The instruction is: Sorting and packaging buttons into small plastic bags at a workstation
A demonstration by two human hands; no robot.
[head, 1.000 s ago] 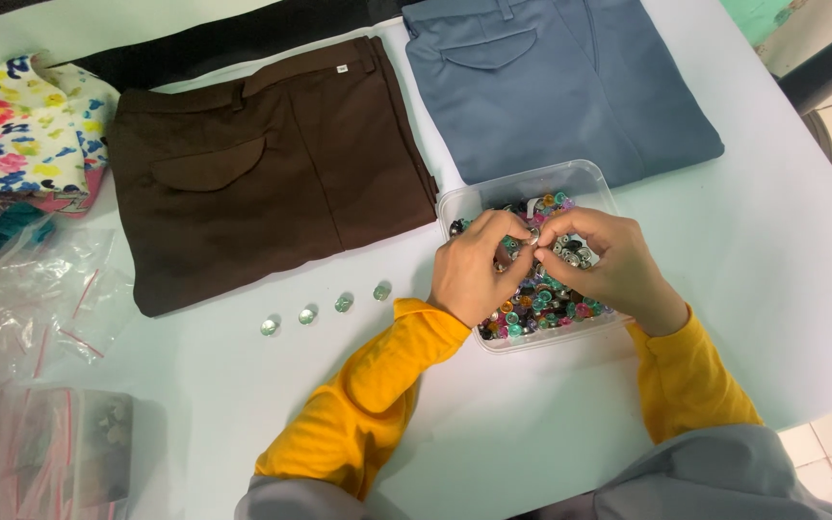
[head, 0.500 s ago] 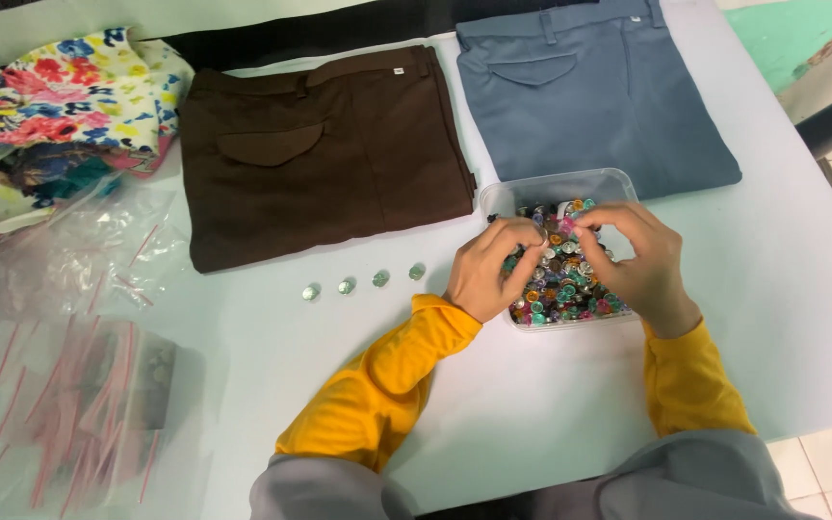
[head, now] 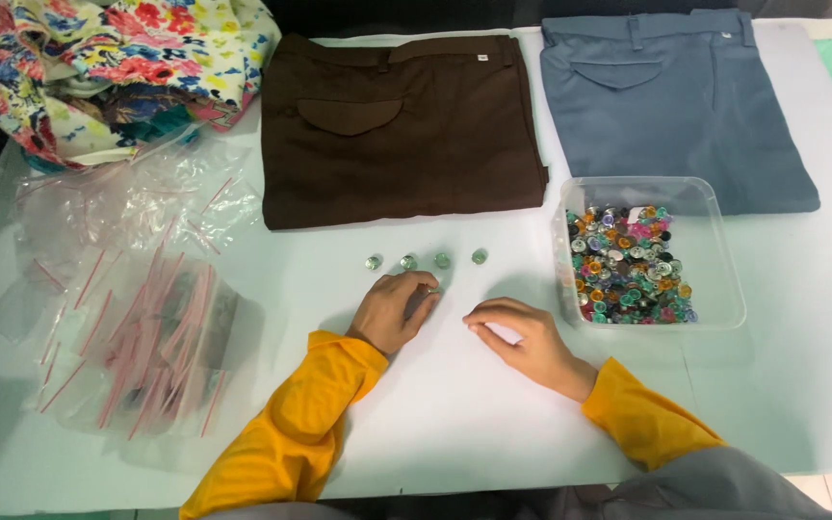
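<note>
Resting on the white table (head: 455,424), left hand (head: 395,310) and right hand (head: 522,339) lie loosely curled, gripping nothing visible.

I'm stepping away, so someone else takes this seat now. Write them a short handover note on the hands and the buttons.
Left hand: resting on the white table, fingertips at a small button; whether it grips it is unclear.
Right hand: on the table, fingers curled, nothing visibly held.
Four small round greenish buttons lie in a row below the folded brown trousers.
The clear plastic tub of mixed coloured buttons sits right of the hands, below the folded grey-blue trousers.
Done: four buttons laid out. Left: tub remains well filled; clear zip bags unused at left.
</note>
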